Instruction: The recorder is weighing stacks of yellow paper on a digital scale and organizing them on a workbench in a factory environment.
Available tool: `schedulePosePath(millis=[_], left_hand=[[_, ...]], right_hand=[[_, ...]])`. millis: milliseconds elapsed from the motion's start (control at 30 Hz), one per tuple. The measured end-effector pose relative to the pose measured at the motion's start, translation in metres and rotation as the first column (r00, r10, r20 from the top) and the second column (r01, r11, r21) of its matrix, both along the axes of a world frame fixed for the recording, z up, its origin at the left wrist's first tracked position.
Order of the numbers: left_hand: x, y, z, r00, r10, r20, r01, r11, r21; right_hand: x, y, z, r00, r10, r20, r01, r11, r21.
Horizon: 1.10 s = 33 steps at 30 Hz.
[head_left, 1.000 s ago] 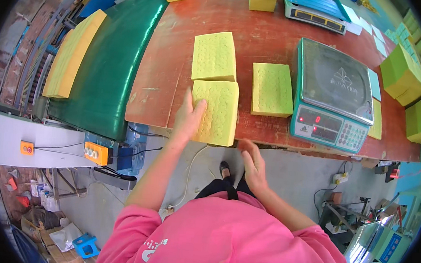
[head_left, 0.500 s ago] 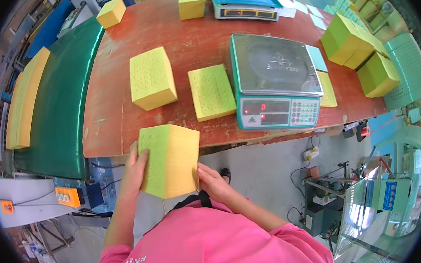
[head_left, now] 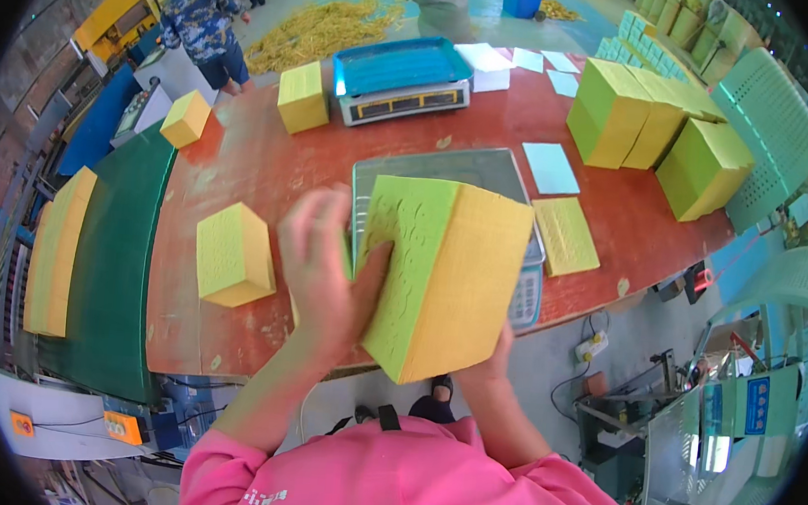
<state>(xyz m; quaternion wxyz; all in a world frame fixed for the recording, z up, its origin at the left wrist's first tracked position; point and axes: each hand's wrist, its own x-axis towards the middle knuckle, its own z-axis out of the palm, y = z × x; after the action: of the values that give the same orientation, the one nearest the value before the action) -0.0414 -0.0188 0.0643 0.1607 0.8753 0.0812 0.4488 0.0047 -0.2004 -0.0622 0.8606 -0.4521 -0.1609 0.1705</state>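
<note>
The yellow block (head_left: 458, 285) has shifted from left of the steel-topped scale (head_left: 439, 164) to before it, masking its middle. My left hand (head_left: 325, 270) spreads its grip; my right hand (head_left: 493, 359) clamps the lower side, apparently bearing the load.

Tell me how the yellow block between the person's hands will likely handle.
The yellow block is probably stiff: its edges look straight, with no sag in mid-air. The bumpy pattern on the face beside the left hand might help grip. Set down, it seems unlikely to roll, given its flat sides.
</note>
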Motion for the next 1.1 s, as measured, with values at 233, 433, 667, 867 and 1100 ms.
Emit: schedulePosePath(millis=[233, 433, 667, 867, 1100], left_hand=[[0.101, -0.020, -0.057, 0.932, -0.316, 0.175, 0.292, 0.374, -0.880], [0.140, -0.019, -0.084, 0.818, -0.173, 0.549, 0.412, -0.489, -0.769], [0.080, 0.004, -0.101, 0.893, -0.118, 0.435, 0.239, -0.694, -0.679], [-0.043, 0.073, -0.084, 0.981, -0.035, -0.189, -0.057, 0.885, -0.461], [-0.093, 0.205, -0.088, 0.541, 0.510, -0.669, -0.662, 0.749, 0.036]], right_hand=[[0.105, -0.017, 0.109, 0.962, -0.069, 0.265, 0.133, 0.964, -0.230], [0.160, 0.006, 0.123, 0.651, 0.222, 0.726, 0.437, 0.672, -0.598], [0.147, 0.056, 0.132, 0.438, 0.451, 0.777, 0.534, 0.565, -0.629], [0.096, 0.062, 0.122, 0.271, 0.520, 0.810, 0.777, 0.378, -0.503], [0.044, 0.088, 0.139, 0.371, 0.421, 0.828, 0.694, 0.467, -0.548]])
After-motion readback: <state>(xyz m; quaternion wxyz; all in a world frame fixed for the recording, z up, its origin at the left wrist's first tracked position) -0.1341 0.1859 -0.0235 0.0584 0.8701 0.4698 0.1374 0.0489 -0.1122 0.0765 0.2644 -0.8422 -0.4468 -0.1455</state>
